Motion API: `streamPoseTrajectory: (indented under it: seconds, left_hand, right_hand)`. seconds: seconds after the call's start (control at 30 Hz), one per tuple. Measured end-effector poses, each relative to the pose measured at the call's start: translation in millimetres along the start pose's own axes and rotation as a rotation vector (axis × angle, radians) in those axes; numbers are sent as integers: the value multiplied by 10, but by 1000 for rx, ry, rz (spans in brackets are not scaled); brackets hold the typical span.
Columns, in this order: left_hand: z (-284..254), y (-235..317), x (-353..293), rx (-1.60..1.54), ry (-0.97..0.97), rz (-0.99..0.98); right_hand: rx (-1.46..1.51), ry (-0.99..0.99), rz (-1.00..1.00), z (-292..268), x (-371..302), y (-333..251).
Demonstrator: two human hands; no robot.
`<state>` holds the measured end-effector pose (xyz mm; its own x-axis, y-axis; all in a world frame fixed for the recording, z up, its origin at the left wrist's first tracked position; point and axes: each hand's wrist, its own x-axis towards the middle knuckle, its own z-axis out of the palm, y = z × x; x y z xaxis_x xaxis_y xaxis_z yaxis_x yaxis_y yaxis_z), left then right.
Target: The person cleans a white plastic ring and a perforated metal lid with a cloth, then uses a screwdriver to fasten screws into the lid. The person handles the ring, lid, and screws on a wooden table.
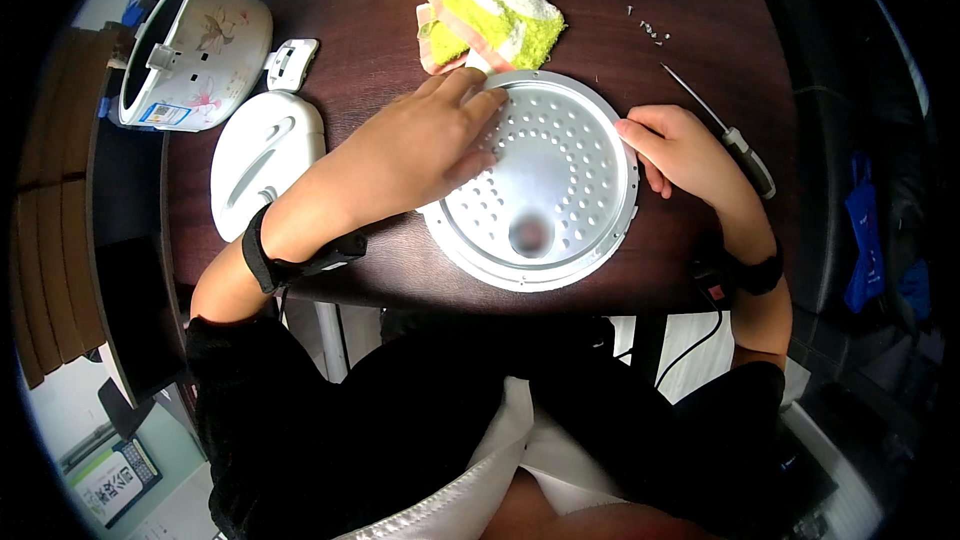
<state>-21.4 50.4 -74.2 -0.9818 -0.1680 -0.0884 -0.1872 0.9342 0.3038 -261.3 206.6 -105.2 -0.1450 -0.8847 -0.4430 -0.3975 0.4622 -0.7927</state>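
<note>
One dimpled disc [540,175], dark table [610,50], pale floor [690,345]

Head-worn fisheye, downward over the table [350,35]

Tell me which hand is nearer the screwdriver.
Right. The right hand is just left of the screwdriver; the left hand is farther left, its fingers over the metal disc.

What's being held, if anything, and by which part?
Round metal disc, by its upper-right rim in the right hand. The left hand lies over its upper-left part; whether that one grips can't be told.
</note>
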Motion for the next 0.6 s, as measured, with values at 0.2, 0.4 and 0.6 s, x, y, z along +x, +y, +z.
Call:
streamPoseTrajectory:
  seconds: [0.2, 0.4, 0.6]
  left_hand:
    - [21, -13, 65, -105, 34, -81]
    - [158, -175, 131, -105, 81, -126]
    - [-12, -154, 261, -501, -139, -288]
  right_hand:
    - [-43, -52, 5, -39, 41, 133]
    - [-68, -23, -20, -38, 10, 83]
    - [-87, -47, 13, -13, -20, 63]
